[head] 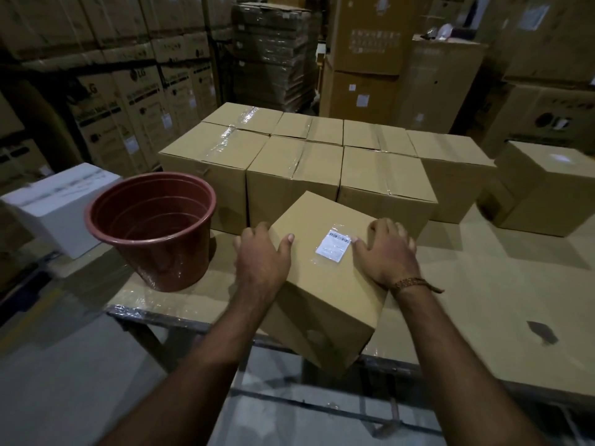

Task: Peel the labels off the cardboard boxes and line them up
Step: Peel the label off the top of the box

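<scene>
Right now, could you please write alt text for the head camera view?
Two hands, left hand and right hand, hold a tilted cardboard box bearing a white barcode label at a table's edge, beside a brown plastic bucket and rows of taped boxes.

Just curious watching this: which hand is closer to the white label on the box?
The right hand. Its thumb tip touches the label's right edge. The left hand holds the box's left edge, apart from the label.

table | cardboard-covered top | on it: taped boxes, labelled box, brown bucket
</scene>
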### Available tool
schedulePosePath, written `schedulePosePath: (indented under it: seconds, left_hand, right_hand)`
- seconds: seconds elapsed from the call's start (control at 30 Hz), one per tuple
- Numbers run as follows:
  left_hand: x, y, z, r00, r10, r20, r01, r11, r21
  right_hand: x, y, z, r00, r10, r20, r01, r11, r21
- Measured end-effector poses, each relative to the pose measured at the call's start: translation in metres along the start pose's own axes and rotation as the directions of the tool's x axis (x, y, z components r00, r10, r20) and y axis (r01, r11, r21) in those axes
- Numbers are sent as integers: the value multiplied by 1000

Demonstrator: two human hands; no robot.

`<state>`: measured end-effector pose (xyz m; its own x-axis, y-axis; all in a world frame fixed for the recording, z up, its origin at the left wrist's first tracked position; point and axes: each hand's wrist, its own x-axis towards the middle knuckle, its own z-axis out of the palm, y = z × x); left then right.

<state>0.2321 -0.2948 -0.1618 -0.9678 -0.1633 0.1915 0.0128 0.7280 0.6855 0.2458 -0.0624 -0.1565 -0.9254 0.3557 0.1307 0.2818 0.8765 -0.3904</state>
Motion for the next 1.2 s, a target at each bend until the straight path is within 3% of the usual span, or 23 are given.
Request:
schedulePosePath:
  seconds: [0.13,0.23,0.37,0.6,0.8,0.9,1.0,1.2]
  left_hand:
    - [-13,-1,7,986,103,-129,-126,975,-183]
    - [-31,4,14,991,-49,-128,19,973,-230]
    - [-48,14,28,975,-205,82,221,923,-316]
    - [-49,10,37,971,-226,80,236,831,-504]
    - [-16,1,14,962,-50,268,155,909,-387]
    - [-1,2,5,934,-112,340,204,947,-249]
    - [-6,5,7,950,-199,240,213,976,-33]
    - [-16,11,19,986,-126,106,102,973,205]
  right_hand:
    - [-21,14,1,984,65,-165,-52,995,82]
    - [-28,24,-2,976,129,-174,-132,991,-3]
    - [-34,28,-6,973,151,-173,-153,988,-2]
    - [-48,30,-22,990,112,-81,-114,993,-18]
    - [-52,24,-36,995,91,-38,-97,970,-221]
    - [-54,18,-39,996,90,11,-85,967,-242]
    - [-59,9,-38,993,112,32,-100,961,-257]
    - [-65,-16,-34,983,174,64,-162,973,-165]
